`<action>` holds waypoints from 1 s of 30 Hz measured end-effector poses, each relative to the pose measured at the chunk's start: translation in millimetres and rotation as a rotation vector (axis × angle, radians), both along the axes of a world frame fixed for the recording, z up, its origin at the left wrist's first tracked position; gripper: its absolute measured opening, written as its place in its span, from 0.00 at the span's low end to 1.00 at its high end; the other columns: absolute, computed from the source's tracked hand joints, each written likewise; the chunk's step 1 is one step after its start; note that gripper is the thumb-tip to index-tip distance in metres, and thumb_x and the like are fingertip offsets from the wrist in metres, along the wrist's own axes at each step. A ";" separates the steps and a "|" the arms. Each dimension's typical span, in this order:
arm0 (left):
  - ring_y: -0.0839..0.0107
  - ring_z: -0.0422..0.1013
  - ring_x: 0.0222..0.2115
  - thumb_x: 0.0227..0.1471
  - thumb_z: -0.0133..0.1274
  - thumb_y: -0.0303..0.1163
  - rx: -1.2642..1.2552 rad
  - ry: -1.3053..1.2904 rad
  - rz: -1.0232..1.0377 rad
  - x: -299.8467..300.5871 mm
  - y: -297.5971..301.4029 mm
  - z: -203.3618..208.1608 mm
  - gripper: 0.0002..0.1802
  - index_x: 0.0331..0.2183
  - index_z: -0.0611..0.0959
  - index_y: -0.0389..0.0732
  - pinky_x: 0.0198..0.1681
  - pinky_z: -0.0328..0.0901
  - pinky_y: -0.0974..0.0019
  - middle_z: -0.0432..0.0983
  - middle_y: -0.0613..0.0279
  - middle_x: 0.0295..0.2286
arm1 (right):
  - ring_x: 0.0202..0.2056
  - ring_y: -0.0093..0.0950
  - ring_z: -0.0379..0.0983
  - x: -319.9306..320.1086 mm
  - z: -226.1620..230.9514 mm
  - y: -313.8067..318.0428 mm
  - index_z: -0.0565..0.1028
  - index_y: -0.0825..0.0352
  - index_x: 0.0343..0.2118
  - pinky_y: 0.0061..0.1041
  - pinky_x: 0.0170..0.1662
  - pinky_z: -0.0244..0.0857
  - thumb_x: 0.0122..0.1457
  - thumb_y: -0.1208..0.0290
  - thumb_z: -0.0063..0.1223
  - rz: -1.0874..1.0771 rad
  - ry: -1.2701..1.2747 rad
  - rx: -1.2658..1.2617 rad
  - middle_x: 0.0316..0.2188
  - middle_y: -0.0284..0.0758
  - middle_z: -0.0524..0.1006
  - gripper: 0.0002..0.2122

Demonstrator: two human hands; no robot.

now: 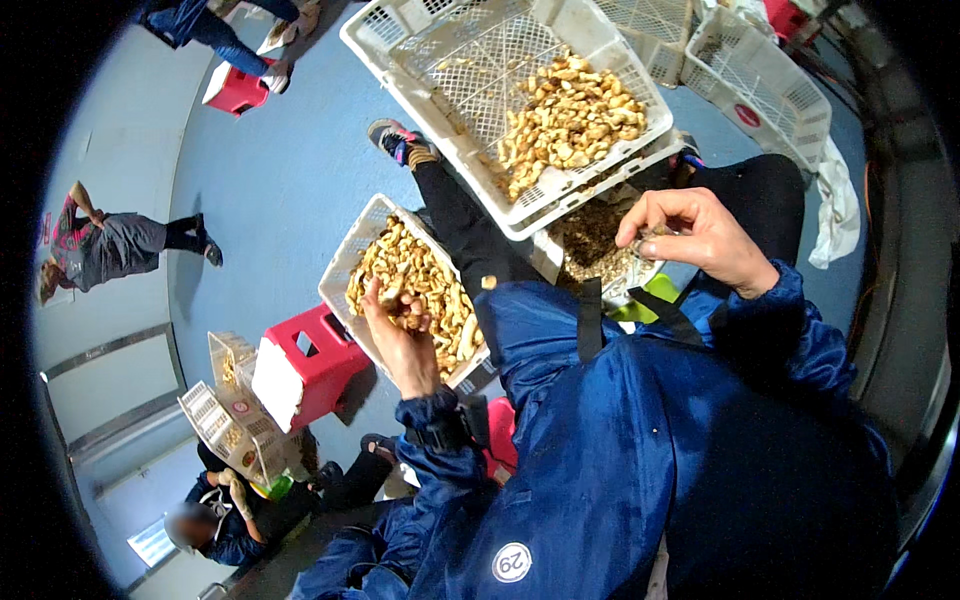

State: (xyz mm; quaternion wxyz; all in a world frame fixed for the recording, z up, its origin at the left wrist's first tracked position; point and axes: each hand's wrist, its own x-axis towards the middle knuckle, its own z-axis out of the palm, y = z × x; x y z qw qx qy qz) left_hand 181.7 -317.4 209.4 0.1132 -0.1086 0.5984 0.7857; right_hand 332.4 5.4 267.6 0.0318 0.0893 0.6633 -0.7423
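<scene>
My left hand (402,340) is over a white crate (338,290) heaped with pale, knobbly mushrooms (452,312). Its fingers curl around a brownish mushroom (408,318), partly hidden by them. My right hand (705,240) is raised over a container of dark brown trimmings (592,240), between my knees. Thumb and fingers are pinched on a small greyish thing that I cannot make out. In front of me stands a large white crate (440,115), with more mushrooms (575,120) piled toward its right side. A small pale mushroom piece (488,283) shows against my thigh.
Red stools (318,355) stand at the left, beside white crates (235,415) with mushrooms. A seated person (225,515) works at lower left; another person (115,245) stands farther off. White crates (770,95) sit at upper right, near a white bag (835,210). The floor (270,190) is blue.
</scene>
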 end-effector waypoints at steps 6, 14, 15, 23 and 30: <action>0.77 0.61 0.20 0.60 0.46 0.46 0.215 -0.487 0.072 -3.1 -65.9 -90.9 0.19 0.44 0.73 0.42 0.20 0.56 0.78 0.68 0.64 0.25 | 0.36 0.36 0.74 -14.6 -69.4 -19.4 0.67 0.71 0.20 0.29 0.43 0.66 0.46 0.76 0.55 -0.026 0.013 0.560 0.40 0.40 0.78 0.08; 0.68 0.68 0.28 0.56 0.51 0.34 0.637 -0.521 -0.020 1.1 -34.8 -75.2 0.11 0.38 0.76 0.37 0.28 0.66 0.73 0.71 0.54 0.32 | 0.36 0.23 0.74 -6.6 0.4 6.7 0.67 0.68 0.20 0.26 0.41 0.66 0.51 0.75 0.56 0.208 0.121 0.017 0.37 0.42 0.79 0.09; 0.68 0.69 0.29 0.55 0.51 0.33 0.657 -0.547 -0.121 6.2 -27.2 -68.6 0.10 0.37 0.77 0.37 0.28 0.66 0.73 0.72 0.53 0.33 | 0.36 0.23 0.74 -9.3 -6.5 6.6 0.67 0.68 0.20 0.26 0.41 0.66 0.51 0.75 0.56 0.182 0.058 -0.060 0.36 0.41 0.80 0.09; 0.59 0.69 0.46 0.57 0.44 0.34 0.694 -0.507 -0.741 58.8 54.9 -30.2 0.21 0.52 0.69 0.39 0.40 0.71 0.67 0.70 0.49 0.48 | 0.27 0.26 0.67 -21.0 -37.1 -20.7 0.68 0.71 0.21 0.24 0.32 0.60 0.45 0.77 0.55 -0.130 0.135 0.632 0.24 0.33 0.68 0.06; 0.70 0.68 0.35 0.59 0.46 0.33 0.445 -0.268 -0.852 50.0 96.8 15.8 0.22 0.54 0.68 0.41 0.31 0.63 0.75 0.71 0.59 0.38 | 0.32 0.15 0.67 -2.7 -8.7 -26.4 0.74 0.71 0.26 0.18 0.37 0.63 0.51 0.78 0.57 -0.165 0.087 0.229 0.30 0.30 0.76 0.03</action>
